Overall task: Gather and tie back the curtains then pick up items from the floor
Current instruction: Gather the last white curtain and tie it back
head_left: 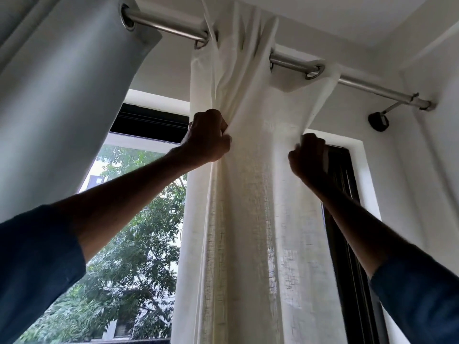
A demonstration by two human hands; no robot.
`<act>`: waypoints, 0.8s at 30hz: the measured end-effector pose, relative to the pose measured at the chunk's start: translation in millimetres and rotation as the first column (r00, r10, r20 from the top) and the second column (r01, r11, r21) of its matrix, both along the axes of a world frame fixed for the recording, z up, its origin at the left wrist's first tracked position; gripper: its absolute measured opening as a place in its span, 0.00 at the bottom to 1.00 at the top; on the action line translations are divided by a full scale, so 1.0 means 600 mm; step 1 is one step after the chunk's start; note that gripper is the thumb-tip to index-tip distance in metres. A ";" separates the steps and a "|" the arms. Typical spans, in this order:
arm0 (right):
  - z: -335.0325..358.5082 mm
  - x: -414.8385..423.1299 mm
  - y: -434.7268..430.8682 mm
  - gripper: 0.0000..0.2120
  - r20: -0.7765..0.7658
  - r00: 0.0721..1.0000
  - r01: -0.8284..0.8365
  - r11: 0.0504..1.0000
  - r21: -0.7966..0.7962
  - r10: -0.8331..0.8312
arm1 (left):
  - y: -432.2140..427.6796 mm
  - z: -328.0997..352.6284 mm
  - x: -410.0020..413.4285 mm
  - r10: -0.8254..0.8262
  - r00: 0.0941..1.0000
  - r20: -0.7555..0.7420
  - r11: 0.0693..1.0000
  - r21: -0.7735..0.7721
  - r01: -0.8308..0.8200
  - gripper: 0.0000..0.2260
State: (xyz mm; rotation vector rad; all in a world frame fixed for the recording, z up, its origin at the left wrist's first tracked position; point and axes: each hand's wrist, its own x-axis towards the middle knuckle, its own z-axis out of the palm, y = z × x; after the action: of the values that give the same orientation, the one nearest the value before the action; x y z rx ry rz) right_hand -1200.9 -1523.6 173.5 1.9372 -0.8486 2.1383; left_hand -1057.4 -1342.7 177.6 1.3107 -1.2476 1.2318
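both arms raised, reaching up and forward toward the top of the window [139,214]. forearms bare, dark blue sleeves [32,269] pushed back at the lower corners of the view.

left hand [207,135]: back of hand to camera, fingers curled tight into a fist round a bunch of folds at the left edge of the white curtain [248,207]. the cloth puckers above the grip.

right hand [309,157]: a little lower than the left, wrist bent, fingers curled and pinching the curtain's right edge. the fabric runs taut from the grip up to a metal eyelet [314,72]. fingertips are in shadow, so the exact hold is hard to tell.

white curtain: sheer, coarse weave, hanging from the steel rod [169,23] at centre frame, gathered into a narrow column between the two hands, light showing through it.

grey curtain [62,95]: heavier, on the same rod, upper left, well apart from both hands.

the rod ends at a dark wall bracket [378,121], upper right. green trees [129,256] show through the glass on the left. black window frame [342,232] runs beside the right forearm.
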 end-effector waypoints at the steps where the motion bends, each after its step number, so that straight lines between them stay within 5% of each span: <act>1: 0.001 0.010 0.011 0.11 -0.057 0.998 0.024 0.999 -0.028 -0.026 | -0.002 -0.001 0.002 -0.001 1.000 0.007 1.000 -0.006 0.001 0.08; 10: -0.007 0.095 0.181 0.10 -0.269 0.960 -0.162 0.937 -0.309 0.078 | 0.001 0.001 0.023 0.077 0.989 0.128 0.991 -0.115 -0.062 0.10; 15: -0.008 0.130 0.177 0.09 -0.258 0.956 -0.237 0.883 -0.406 0.138 | 0.029 0.006 0.019 0.138 0.983 0.122 0.985 -0.124 -0.123 0.13; 24: -0.081 0.117 0.113 0.07 -0.251 0.929 -0.358 0.826 -0.435 0.271 | -0.014 -0.058 -0.031 -0.072 0.997 0.039 0.989 -0.129 0.077 0.28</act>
State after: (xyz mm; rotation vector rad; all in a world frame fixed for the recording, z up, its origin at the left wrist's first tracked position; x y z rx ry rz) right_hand -1130.5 -1455.6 124.6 2.0503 0.0516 2.0277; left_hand -1076.1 -1351.0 142.8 1.1428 -1.2084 1.2656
